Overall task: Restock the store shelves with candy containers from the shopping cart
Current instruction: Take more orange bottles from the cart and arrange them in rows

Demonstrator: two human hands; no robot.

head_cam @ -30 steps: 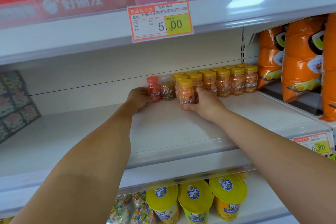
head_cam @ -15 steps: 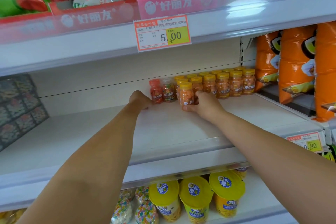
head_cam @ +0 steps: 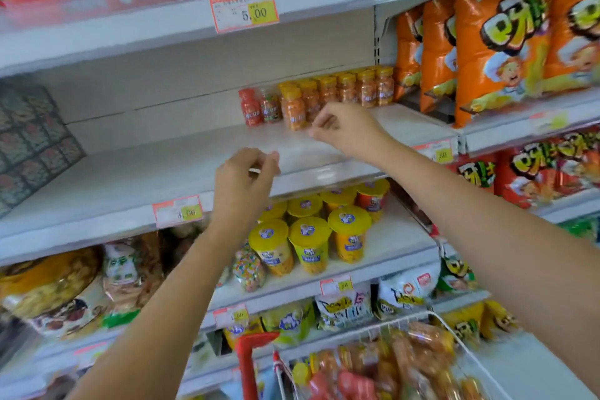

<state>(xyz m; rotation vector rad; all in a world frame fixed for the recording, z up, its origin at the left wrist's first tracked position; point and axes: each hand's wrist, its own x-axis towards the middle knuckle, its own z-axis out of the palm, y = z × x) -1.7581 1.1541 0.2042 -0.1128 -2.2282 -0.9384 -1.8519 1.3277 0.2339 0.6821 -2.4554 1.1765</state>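
Orange snack bags (head_cam: 506, 52), yellow-lidded cups (head_cam: 310, 243) (labels blurred)

Shop: price-tagged snack shelves (head_cam: 97, 191)

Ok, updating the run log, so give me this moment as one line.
left hand: before shelf, empty | right hand: near front candy bottle, empty | cart: holds more stock

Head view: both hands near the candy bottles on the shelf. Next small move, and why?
Probably lower the right hand to the shopping cart for more stock. It and the left hand hold nothing, the candy bottles stand upright, the shelf has room left of them, and the cart looks loaded, though blurred.
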